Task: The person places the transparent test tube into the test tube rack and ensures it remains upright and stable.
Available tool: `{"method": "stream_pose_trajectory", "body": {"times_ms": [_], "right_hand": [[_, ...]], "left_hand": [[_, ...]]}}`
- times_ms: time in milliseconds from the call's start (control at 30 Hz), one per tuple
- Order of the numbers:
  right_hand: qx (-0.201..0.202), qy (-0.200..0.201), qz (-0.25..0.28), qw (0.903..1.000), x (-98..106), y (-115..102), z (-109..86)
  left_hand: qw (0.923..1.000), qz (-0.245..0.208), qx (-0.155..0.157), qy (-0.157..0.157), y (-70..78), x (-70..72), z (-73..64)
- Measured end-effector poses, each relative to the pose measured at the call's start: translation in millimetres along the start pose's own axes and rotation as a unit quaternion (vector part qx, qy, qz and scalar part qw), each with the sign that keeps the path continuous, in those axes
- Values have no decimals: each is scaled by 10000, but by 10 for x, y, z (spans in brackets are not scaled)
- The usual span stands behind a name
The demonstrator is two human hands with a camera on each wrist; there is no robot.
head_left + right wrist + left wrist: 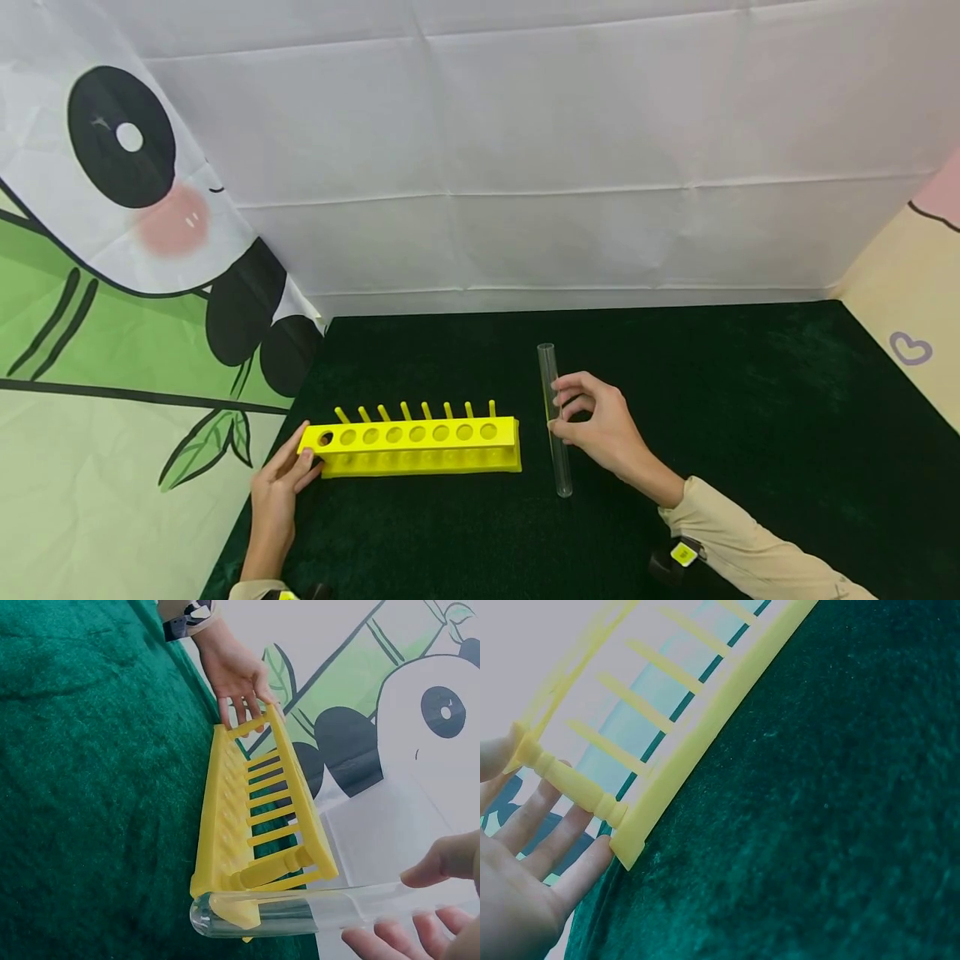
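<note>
A yellow test tube rack (429, 450) stands upright on the dark green cloth, with a row of holes along its top and a row of pegs behind. My left hand (276, 496) grips its left end, thumb on the top bar and fingers about the end post, as the left wrist view shows on the rack (679, 769). To the right of the rack, my right hand (600, 421) pinches a clear glass test tube (560, 467) between thumb and fingers. That tube is nearly upright, rounded end down; its contents look empty. No tube shows in the rack.
Dark green cloth (750, 417) covers the table. A pale grey sheet (562, 125) hangs behind it. On the left is a panda-printed sheet (90, 450), close to my left hand; a cream printed sheet (915, 317) stands at the right.
</note>
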State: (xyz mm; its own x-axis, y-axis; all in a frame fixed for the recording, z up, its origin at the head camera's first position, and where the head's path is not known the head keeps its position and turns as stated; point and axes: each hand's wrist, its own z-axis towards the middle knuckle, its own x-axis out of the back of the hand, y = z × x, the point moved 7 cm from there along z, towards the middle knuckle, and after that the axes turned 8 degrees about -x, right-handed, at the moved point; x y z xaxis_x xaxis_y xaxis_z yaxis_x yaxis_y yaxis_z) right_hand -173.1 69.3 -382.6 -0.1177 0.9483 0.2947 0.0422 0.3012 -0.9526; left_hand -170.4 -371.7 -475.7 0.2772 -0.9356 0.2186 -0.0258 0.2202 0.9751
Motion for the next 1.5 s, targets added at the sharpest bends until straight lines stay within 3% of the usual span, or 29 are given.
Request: {"method": "stream_pose_trajectory", "body": {"times_ms": [400,1500], "right_hand": [[446,157,-294,9984,36,-95,-54],[639,299,-244,9972,100,-260,-174]], "left_hand": [[10000,-53,-43,-16,6,-28,-22],[9995,-189,197,-150,3,-103,-36]]}}
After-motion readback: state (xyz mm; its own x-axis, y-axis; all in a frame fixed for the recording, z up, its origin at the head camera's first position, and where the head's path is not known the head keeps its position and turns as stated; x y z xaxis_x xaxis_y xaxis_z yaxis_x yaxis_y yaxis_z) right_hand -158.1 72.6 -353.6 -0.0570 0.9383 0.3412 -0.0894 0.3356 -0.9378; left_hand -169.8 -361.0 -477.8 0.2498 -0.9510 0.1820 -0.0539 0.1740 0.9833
